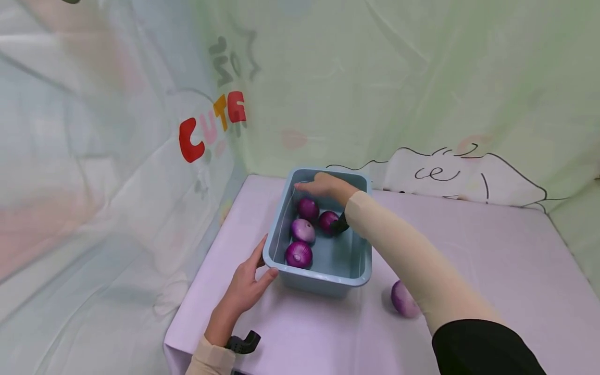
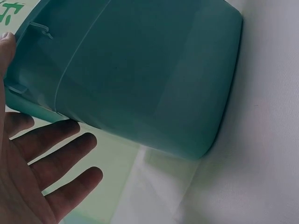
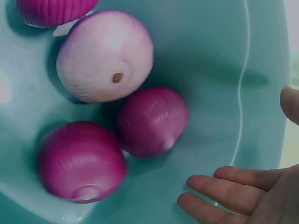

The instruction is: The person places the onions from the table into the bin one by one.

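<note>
A blue-grey plastic basin stands on the table with several red onions inside. One paler onion lies among darker purple ones, such as the onion in the right wrist view. My right hand is over the basin's far end, fingers extended and holding nothing, apart from the onions. At the near left corner, my left hand touches the basin's rim; its fingers are spread and fairly straight beside the outer wall. Another onion lies on the table, partly hidden behind the right forearm.
The table has a pale lilac cover. Printed sheeting hangs along its left side and back. A black strap is on the left wrist. The table's left edge runs close beside the left hand.
</note>
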Tool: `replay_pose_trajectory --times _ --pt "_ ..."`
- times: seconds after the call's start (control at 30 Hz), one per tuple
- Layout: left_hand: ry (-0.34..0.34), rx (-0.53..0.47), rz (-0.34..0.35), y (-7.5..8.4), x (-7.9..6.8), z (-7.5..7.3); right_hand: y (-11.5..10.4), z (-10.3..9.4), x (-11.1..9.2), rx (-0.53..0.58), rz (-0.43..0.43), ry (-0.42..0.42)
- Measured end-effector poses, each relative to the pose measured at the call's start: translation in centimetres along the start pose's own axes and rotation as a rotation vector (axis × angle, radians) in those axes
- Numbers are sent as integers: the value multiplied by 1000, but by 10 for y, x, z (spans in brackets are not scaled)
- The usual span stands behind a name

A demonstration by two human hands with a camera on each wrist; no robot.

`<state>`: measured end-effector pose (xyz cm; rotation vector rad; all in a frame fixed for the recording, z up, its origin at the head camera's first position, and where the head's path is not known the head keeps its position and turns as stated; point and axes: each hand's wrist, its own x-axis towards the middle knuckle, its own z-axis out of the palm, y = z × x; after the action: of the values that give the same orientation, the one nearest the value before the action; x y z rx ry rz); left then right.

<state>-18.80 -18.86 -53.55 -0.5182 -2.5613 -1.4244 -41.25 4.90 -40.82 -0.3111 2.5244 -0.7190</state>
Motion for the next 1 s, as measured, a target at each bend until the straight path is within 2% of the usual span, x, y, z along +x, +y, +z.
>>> replay_pose_trajectory --times 0.37,0.53,0.67,0.77,0.9,1.0 --pt "-3 -17 -14 2 1 -2 1 -5 -11 8 2 23" --pt "-7 -13 -14 1 0 0 1 -14 -27 13 -45 64" --pt "4 -7 -3 2 -1 1 0 -28 -48 35 -123 116" --pt "11 -8 -3 4 -1 1 1 -35 -66 33 -227 170" --pt "2 -3 -7 4 -1 1 8 -39 -93 -33 -402 244" --pt "8 1 3 5 0 1 17 -41 -113 -131 -487 301"
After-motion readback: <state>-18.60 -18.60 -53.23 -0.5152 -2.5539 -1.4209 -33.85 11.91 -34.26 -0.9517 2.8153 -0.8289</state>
